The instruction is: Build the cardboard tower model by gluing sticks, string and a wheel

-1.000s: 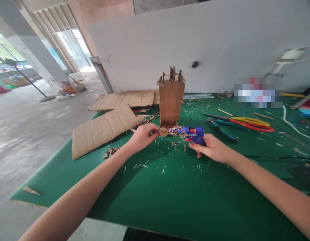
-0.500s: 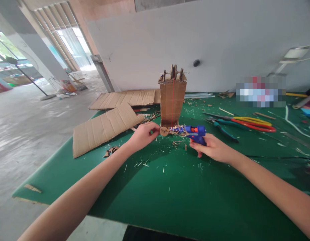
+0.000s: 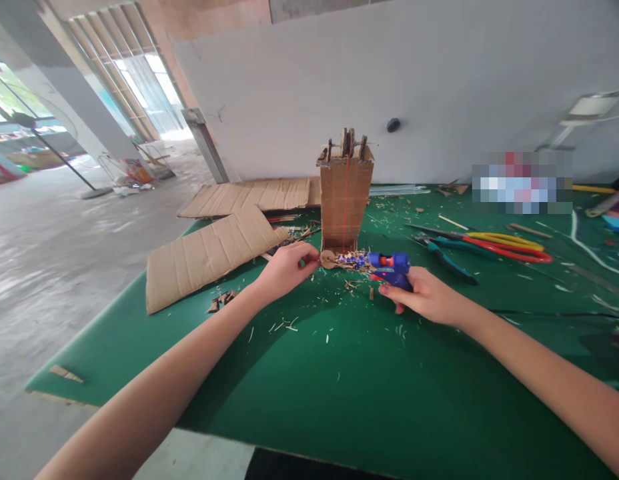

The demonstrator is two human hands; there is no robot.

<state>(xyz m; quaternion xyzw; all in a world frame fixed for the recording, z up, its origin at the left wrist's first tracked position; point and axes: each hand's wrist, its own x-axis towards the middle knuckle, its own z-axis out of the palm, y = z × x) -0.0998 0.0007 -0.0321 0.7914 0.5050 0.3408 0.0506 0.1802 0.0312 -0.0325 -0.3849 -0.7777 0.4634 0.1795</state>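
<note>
My right hand (image 3: 422,293) grips a blue hot glue gun (image 3: 389,261) by its handle. Its barrel is crusted with cardboard bits and points left. The nozzle end reaches a small round cardboard disc (image 3: 327,259); whether the two touch I cannot make out. At the disc's left edge, my left hand (image 3: 289,267) is closed in a pinch, apparently around a thin stick at the disc's centre, largely hidden by the fingers. Just behind stands an upright cardboard tower (image 3: 334,200), with a red string down its front and cardboard pieces on top.
Cardboard sheets (image 3: 204,267) lie on the green table (image 3: 289,387) at the left. Pliers (image 3: 444,260) with teal handles and a red-and-yellow-handled tool (image 3: 514,248) rest at the right. Scraps (image 3: 222,301) and shavings are scattered about. A grey wall (image 3: 439,80) rises behind.
The glue gun has shifted very slightly left and tilted a little at the disc. My left hand and the tower look nearly unmoved.
</note>
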